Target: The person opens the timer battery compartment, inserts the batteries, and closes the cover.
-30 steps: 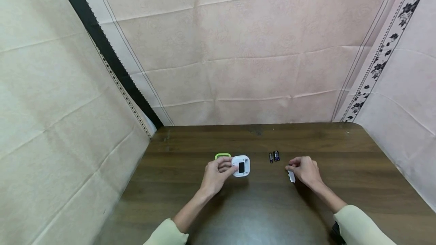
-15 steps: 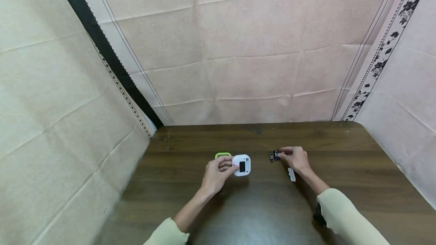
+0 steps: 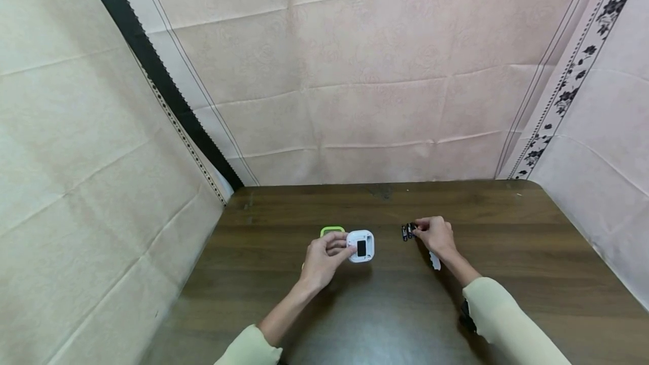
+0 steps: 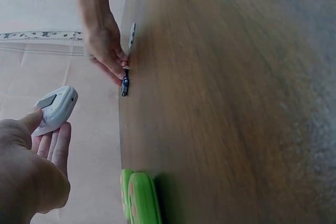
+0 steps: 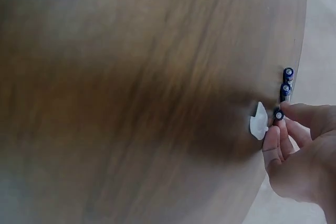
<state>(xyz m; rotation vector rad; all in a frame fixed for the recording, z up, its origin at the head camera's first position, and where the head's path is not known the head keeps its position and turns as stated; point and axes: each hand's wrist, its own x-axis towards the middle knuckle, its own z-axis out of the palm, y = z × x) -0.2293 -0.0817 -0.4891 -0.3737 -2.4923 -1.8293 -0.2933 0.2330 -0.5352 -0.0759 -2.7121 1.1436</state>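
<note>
My left hand (image 3: 322, 261) holds a small white rounded-square device (image 3: 360, 246) above the table, with a dark rectangle on its upward face. In the left wrist view the thumb lies on top of the device and the fingers are beneath it. My right hand (image 3: 437, 236) is down at the tabletop, pinching a small dark blue battery (image 5: 278, 114) between thumb and fingers. Two more batteries (image 5: 285, 88) lie just beside it. A thin white plastic cover (image 5: 258, 122) with a notched edge lies under the right hand, partly hidden in the head view.
A bright green rounded object (image 4: 143, 199) rests on the table behind the left hand, mostly covered in the head view. The brown wooden table (image 3: 324, 320) ends at a back edge, with pale cloth (image 3: 375, 100) hanging behind and at both sides.
My right hand has left the white cover, moved up and left to the batteries and taken hold of one. The left hand and the white device have stayed nearly still.
</note>
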